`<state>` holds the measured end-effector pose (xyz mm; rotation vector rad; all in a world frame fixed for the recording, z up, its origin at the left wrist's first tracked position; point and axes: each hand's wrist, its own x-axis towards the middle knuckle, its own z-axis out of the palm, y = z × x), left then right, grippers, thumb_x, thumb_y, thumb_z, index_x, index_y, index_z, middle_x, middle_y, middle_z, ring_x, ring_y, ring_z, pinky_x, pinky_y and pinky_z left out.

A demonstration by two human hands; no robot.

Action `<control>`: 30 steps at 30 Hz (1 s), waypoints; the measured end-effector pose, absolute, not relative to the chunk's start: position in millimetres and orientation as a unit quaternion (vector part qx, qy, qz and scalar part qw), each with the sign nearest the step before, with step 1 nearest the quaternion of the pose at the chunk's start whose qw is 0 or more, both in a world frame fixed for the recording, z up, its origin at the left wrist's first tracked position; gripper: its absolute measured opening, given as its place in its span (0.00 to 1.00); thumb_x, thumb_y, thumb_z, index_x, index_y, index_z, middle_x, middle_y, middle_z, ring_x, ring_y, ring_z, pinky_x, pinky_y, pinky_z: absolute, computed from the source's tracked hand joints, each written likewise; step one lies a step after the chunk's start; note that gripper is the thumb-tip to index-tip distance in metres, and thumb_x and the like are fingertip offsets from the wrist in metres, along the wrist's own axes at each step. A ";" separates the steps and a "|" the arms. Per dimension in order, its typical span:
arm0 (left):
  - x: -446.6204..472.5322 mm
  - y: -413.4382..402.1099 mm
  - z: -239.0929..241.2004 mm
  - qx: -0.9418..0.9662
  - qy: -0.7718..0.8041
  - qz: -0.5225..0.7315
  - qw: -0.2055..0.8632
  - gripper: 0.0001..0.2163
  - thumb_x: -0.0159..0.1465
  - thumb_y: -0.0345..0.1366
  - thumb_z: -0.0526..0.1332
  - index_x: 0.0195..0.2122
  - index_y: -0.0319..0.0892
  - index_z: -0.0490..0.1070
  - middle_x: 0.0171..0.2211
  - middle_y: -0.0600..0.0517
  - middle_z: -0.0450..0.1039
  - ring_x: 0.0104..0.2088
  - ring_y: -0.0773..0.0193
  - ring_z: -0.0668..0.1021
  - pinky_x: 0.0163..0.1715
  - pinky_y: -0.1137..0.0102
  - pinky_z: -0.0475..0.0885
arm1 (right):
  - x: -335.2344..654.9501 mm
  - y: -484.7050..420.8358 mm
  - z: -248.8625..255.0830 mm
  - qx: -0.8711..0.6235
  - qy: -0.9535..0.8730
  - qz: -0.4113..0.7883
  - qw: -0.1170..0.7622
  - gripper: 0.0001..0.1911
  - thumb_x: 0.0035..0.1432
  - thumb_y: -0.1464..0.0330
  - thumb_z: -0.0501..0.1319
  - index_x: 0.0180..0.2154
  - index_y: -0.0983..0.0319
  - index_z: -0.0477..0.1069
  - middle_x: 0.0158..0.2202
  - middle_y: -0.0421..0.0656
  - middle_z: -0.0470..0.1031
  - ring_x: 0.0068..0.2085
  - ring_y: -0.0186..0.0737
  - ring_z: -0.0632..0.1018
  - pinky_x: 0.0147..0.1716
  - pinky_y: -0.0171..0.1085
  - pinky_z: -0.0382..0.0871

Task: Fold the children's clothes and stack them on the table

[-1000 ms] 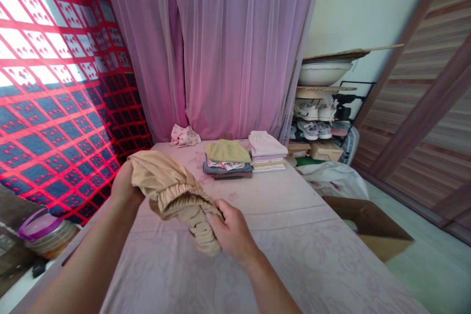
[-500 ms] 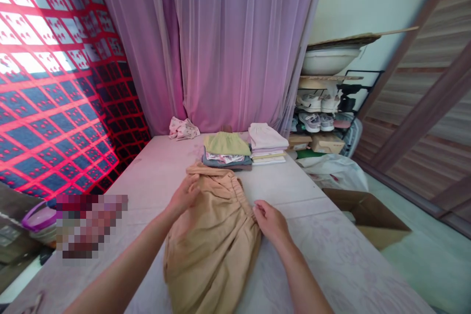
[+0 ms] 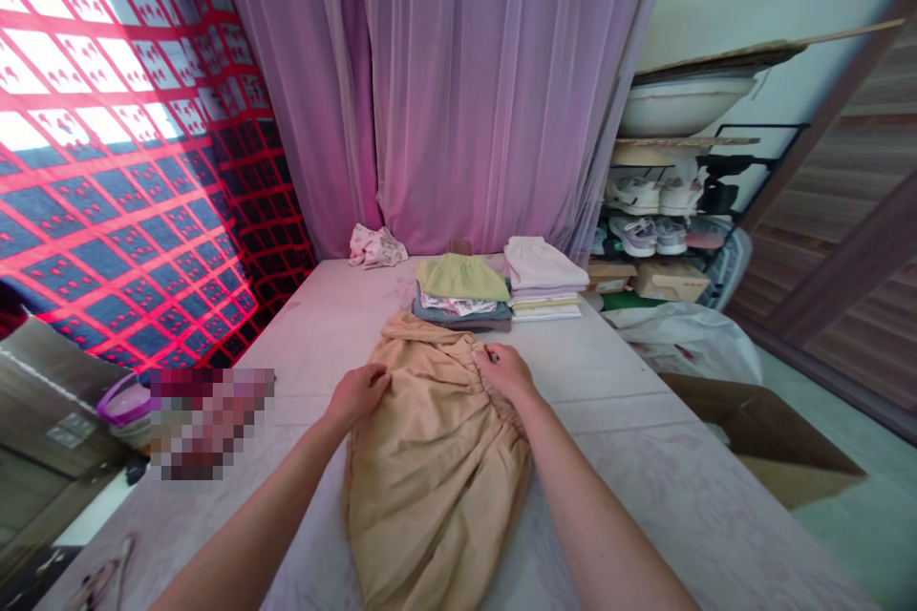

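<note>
Left hand [image 3: 363, 389], loosely curled, and right hand [image 3: 507, 368], half closed, touched a tan garment [image 3: 434, 444] spread on a pale sheet [image 3: 659, 468] near folded clothes [image 3: 462, 279]; whether either gripped cloth could not be told

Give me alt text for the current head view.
A person's left hand and right hand touch a tan elasticated garment laid on a pale surface. Behind it are a green-topped stack and a white-topped stack of folded clothes, then a purple curtain.

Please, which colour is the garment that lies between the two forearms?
The garment is tan, without visible print; the head view shows it best.
</note>
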<state>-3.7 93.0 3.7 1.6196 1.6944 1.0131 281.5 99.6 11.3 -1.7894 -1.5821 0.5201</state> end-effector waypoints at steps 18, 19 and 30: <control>87.2 -15.8 76.7 0.533 0.399 0.561 0.491 0.22 0.46 0.27 0.69 0.44 0.44 0.74 0.51 0.45 0.70 0.58 0.51 0.67 0.55 0.66 0.64 | 211.4 85.7 110.3 -0.318 -0.149 0.556 0.754 0.05 0.49 0.69 0.63 0.30 0.61 0.68 0.24 0.36 0.73 0.27 0.30 0.75 0.27 0.29 0.73; 85.5 -16.9 73.8 0.553 0.429 0.553 0.452 0.26 0.45 0.29 0.70 0.48 0.45 0.72 0.56 0.46 0.66 0.62 0.50 0.62 0.58 0.63 0.60 | 209.3 78.4 118.5 -0.309 -0.168 0.556 0.753 0.05 0.49 0.68 0.63 0.30 0.61 0.68 0.25 0.37 0.73 0.28 0.30 0.76 0.29 0.29 0.73; 91.7 20.6 107.5 0.620 0.572 0.470 0.260 0.21 0.53 0.42 0.64 0.45 0.40 0.63 0.45 0.44 0.70 0.48 0.54 0.73 0.45 0.63 0.69 | 176.7 12.7 165.6 -0.354 -0.581 0.333 0.652 0.14 0.56 0.63 0.57 0.42 0.59 0.74 0.45 0.42 0.73 0.45 0.39 0.74 0.44 0.39 0.73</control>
